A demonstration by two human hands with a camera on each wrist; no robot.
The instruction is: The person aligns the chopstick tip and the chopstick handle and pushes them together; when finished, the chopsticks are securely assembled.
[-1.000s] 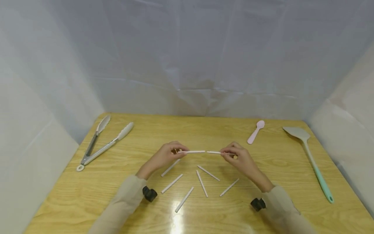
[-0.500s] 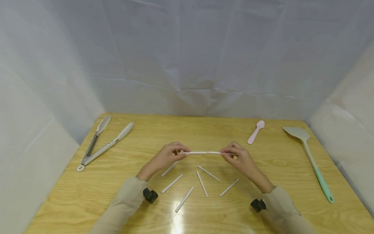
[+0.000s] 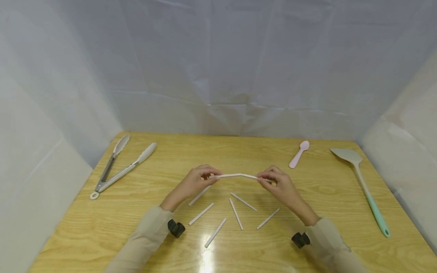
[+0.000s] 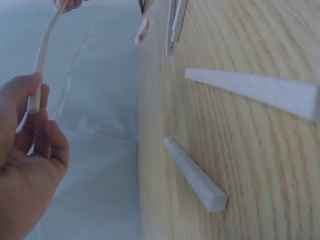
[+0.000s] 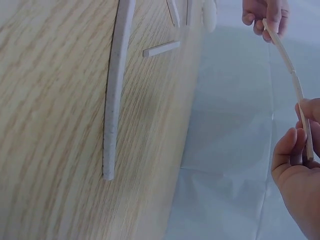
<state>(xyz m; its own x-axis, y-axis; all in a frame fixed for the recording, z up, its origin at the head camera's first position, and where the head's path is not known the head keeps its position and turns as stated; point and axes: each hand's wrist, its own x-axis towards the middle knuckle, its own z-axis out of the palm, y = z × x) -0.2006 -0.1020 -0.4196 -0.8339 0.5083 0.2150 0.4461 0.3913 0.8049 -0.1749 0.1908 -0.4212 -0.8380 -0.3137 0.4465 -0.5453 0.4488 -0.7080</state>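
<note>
My left hand (image 3: 195, 182) pinches a slim white stick (image 3: 230, 175) between thumb and fingers, held above the table. Another slim white stick (image 3: 249, 176) is pinched by my right hand (image 3: 282, 186). Their inner ends meet midway between the hands, forming a shallow upward bend. In the left wrist view, the left stick's thick square end (image 4: 34, 102) pokes out past the thumb. From the right wrist view, the joint (image 5: 293, 72) looks touching; whether one end sits inside the other I cannot tell. Several similar loose sticks (image 3: 201, 214) lie below the hands.
Metal tongs (image 3: 119, 172) lie spread at the left of the wooden table (image 3: 218, 151). A pink spoon (image 3: 298, 154) rests at the back right, and a spatula with a green handle (image 3: 377, 214) lies along the right edge. White sheeting (image 3: 225, 76) encloses the back and sides.
The gap between the two held sticks has closed; their ends now meet. After lying in a straight line, they have risen at the joint into a slight bend. The hands barely moved.
</note>
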